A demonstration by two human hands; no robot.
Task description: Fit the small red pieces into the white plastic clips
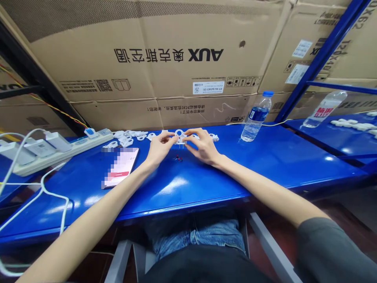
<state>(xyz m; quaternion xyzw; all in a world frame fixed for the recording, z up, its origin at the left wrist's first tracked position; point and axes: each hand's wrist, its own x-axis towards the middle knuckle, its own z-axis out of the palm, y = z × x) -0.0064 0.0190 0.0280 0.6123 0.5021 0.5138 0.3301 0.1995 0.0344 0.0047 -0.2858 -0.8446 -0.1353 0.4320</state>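
Pinching white part [180,141] (sides partly hidden).

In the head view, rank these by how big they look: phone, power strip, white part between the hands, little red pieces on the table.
Largest to smallest:
1. Power strip
2. Phone
3. White part, though partly hidden
4. Red pieces, even together

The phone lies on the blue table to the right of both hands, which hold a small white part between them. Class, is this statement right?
Not quite: the head view shows the phone to the left of both hands, not the right. It does lie on the blue table, and the left hand and right hand hold the small white part between them.
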